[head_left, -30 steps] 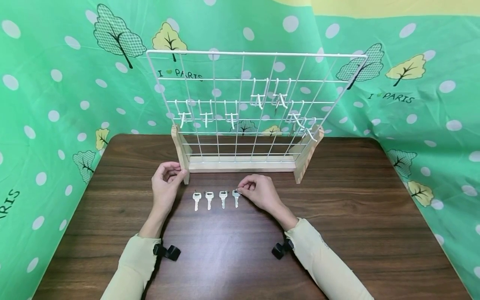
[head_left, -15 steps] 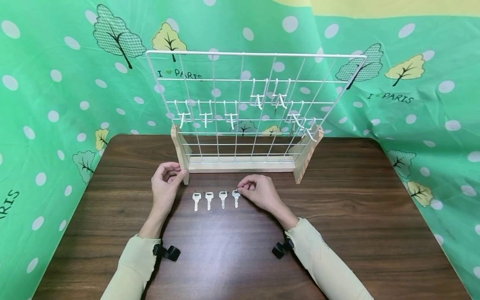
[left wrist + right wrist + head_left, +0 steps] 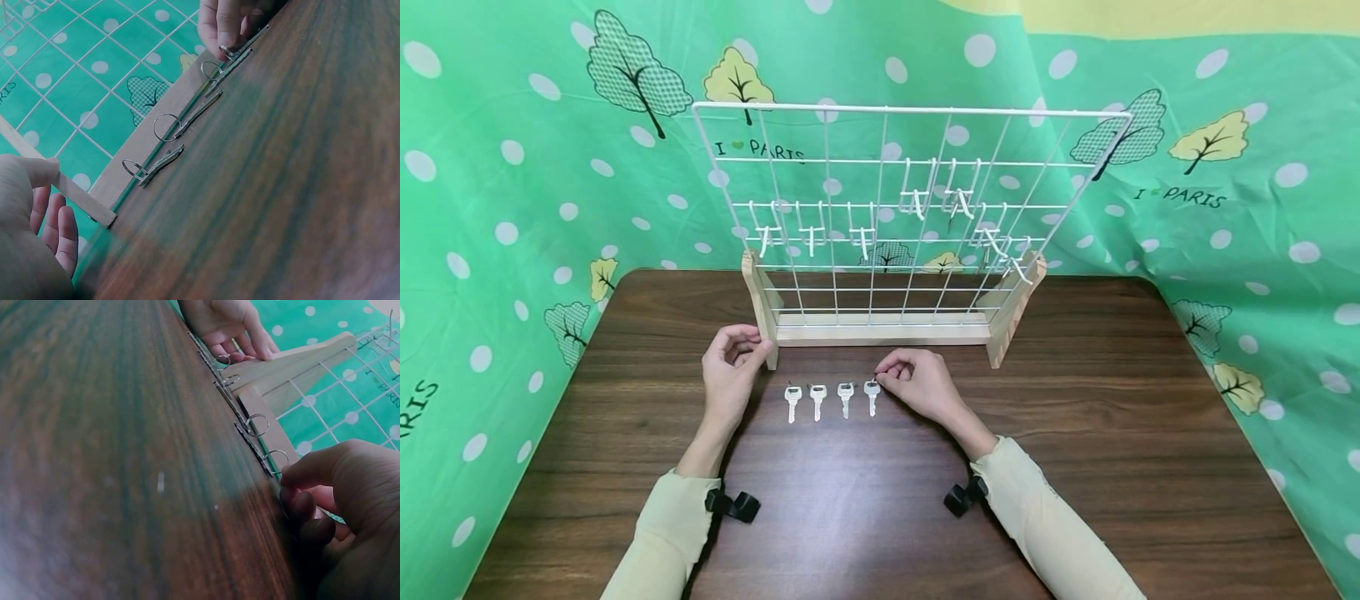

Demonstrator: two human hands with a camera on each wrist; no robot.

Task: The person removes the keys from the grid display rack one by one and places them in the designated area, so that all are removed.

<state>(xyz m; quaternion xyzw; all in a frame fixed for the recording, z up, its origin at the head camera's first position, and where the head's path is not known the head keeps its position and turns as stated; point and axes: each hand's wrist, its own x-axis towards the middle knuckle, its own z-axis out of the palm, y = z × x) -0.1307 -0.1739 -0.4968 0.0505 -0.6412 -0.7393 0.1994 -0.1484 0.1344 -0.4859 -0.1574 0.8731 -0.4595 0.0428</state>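
Several silver keys lie in a row on the wooden table, each with a thin ring standing up. My right hand (image 3: 919, 383) pinches the ring (image 3: 277, 460) of the rightmost key (image 3: 872, 398) between thumb and index finger; that key's blade points toward me. The leftmost key (image 3: 793, 403) lies nearest my left hand (image 3: 730, 375). That hand grips the left wooden leg (image 3: 763, 312) of a white wire grid rack (image 3: 880, 287), thumb on its front edge, other fingers loosely curled beside it. Two more keys, the second key (image 3: 817, 402) and third key (image 3: 846, 399), lie between.
White hooks hang on the grid, such as the left hook (image 3: 766, 233) and upper hook (image 3: 915, 200). A right wooden leg (image 3: 1015, 304) and a crossbar (image 3: 880, 335) support the rack. A green patterned cloth (image 3: 550, 208) stands behind the brown table (image 3: 1120, 433).
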